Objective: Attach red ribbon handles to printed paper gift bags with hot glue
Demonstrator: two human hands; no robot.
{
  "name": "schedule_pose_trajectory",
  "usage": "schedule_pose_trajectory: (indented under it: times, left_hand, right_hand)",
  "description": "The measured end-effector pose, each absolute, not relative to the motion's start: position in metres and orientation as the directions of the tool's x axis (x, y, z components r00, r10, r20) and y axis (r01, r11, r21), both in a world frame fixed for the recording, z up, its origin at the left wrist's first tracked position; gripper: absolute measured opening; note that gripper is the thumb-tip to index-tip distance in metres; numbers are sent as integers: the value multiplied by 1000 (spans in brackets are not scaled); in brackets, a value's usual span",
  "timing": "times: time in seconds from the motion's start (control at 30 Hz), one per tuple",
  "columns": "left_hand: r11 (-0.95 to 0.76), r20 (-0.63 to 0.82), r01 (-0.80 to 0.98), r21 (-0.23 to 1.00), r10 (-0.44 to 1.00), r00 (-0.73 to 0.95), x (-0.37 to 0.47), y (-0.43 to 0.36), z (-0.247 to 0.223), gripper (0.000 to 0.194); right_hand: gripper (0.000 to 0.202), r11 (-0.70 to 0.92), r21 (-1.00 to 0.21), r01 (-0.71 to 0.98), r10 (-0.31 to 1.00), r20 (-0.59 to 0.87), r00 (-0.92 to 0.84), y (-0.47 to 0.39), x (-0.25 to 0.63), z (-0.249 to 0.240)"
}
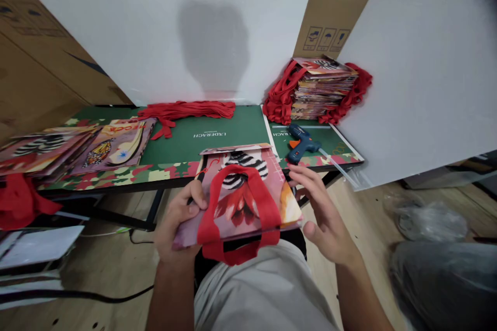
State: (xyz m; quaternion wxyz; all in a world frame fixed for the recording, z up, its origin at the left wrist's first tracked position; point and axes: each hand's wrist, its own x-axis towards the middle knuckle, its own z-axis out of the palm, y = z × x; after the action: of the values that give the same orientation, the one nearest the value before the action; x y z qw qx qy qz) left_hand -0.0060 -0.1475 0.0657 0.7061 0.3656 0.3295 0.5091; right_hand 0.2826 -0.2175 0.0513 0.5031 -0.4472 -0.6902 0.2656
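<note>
My left hand [181, 220] grips the left edge of a printed paper bag [240, 201], with the thumb on top. Zebra stripes and a red flower decorate the bag, and red ribbon handles [267, 204] loop across it and hang toward my lap. Its far edge rests at the front of the table. On the other side, my right hand [320, 212] is open, fingers apart, close to the bag's right edge; I cannot tell whether it touches. Beyond that hand lies a blue glue gun [301, 144] with an orange trigger and a clear glue stick.
A tall stack of bags [324, 93] with red handles stands at the back right of the green table [174, 152]. Red ribbons [190, 109] lie at the back. More bags [112, 147] lie at left. White boards [155, 36] wall the back and right.
</note>
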Motion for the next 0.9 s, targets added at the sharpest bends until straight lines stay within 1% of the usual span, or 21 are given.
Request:
schedule_pose_trajectory:
  times: [0.03,0.1,0.17,0.23,0.3,0.4,0.47,0.5,0.57,0.63,0.67,0.7,0.73,0.77,0.83,0.87,0.9]
  left_hand:
    - [177,-66,-516,838,972,228,0,-147,64,28]
    - [200,-85,-546,813,970,229,10,-144,63,25]
    - [316,-171,-525,790,936,307,15,-142,64,27]
    - [403,-226,-511,759,900,374,16,-141,65,31]
    - [453,-217,-494,742,860,462,15,-142,65,38]
    - [446,-95,-459,769,789,607,9,-146,60,52]
    - [372,-6,-411,832,747,665,5,-149,55,60]
    - [331,-2,-361,872,740,673,2,-151,53,62]
    - [277,-87,-191,942,747,659,-1,-156,52,58]
    - [263,-222,22,965,763,608,-5,-161,56,50]
    - [241,-260,111,964,774,577,-6,-163,61,53]
    - [192,-261,181,964,795,548,-7,-165,66,57]
    - [118,-230,240,963,827,514,-8,-168,71,59]
    - [25,-165,291,956,869,466,-8,-169,77,60]
    - [-157,20,386,909,941,337,-9,-171,87,61]
    - [-220,108,422,880,956,273,-8,-170,90,59]
    - [-251,165,434,865,960,227,-6,-168,90,53]
  right_hand:
    - [78,436,-841,320,898,427,-103,-214,282,47]
    - [83,421,-866,270,907,403,-124,-208,279,39]
    - [82,448,-856,258,892,447,-68,-203,274,32]
    - [78,487,-816,312,851,523,39,-198,271,29]
    - [66,510,-772,381,802,586,114,-196,270,30]
    - [30,536,-734,418,758,636,145,-198,271,37]
    - [15,559,-713,423,726,667,164,-202,271,43]
    - [14,563,-709,425,715,676,180,-205,270,46]
    - [17,554,-719,420,713,670,207,-210,269,51]
    - [21,533,-742,406,734,645,214,-214,267,55]
    - [22,526,-751,399,744,634,213,-216,267,56]
    - [24,522,-759,390,752,625,210,-218,266,58]
    - [24,520,-765,380,758,618,207,-220,266,59]
    - [24,517,-772,369,765,610,206,-221,266,60]
    - [24,491,-801,342,792,574,207,-223,265,61]
    - [24,452,-831,324,822,529,210,-222,265,61]
    - [26,392,-870,298,860,462,216,-221,265,60]
